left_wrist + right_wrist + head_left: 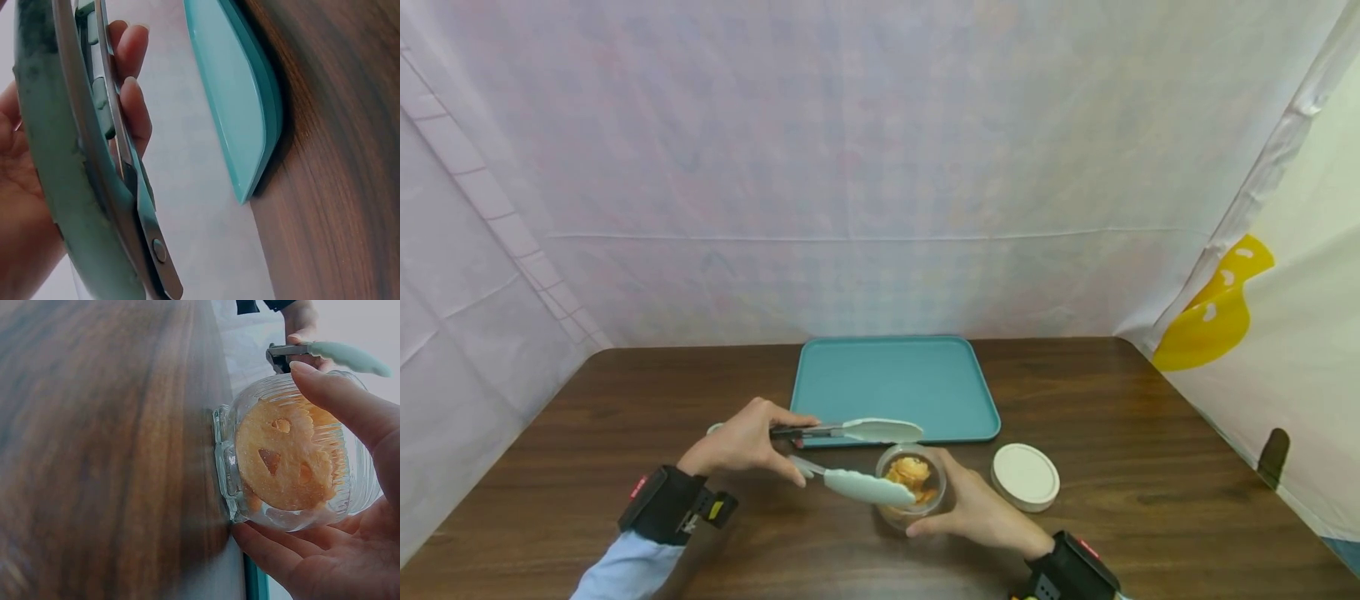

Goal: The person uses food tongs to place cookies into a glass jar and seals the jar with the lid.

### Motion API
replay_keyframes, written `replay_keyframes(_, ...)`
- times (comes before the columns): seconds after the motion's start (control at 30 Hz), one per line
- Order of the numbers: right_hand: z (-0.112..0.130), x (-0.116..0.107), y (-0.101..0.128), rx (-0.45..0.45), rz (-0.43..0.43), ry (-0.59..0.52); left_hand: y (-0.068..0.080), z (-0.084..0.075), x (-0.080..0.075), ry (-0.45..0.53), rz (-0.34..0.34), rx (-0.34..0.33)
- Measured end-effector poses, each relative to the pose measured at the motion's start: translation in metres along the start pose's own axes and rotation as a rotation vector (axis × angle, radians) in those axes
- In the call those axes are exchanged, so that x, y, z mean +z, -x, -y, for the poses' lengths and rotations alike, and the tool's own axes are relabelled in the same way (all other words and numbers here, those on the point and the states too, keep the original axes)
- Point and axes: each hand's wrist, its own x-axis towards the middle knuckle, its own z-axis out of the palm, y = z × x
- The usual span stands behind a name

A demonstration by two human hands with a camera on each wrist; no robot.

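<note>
My left hand grips a pair of pale green tongs by the handle end, fingers curled round the arms. The tongs are spread; the lower tip lies over the mouth of a ribbed glass jar, the upper tip above it. My right hand wraps the jar on the brown table, thumb and fingers round its wall. Orange-yellow food fills the jar.
A teal tray lies just behind the jar, seen edge-on in the left wrist view as the tray. A round cream lid sits right of the jar. White curtains enclose the table on three sides.
</note>
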Motion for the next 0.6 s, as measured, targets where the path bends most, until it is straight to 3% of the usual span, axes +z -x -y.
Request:
replay_keyframes(0.13, 0.0, 0.0, 0.0, -0.002, -0.002, 0.009, 0.003, -0.001, 0.001, -0.01, -0.023, -0.014)
replay_keyframes(0.33, 0.0, 0.0, 0.0, 0.006, -0.002, 0.022, 0.011, 0.001, -0.002, -0.049, -0.118, -0.054)
replay_keyframes(0.6, -0.001, 0.001, 0.0, 0.004, -0.01, 0.011, 0.034, 0.006, -0.014, -0.101, -0.241, -0.21)
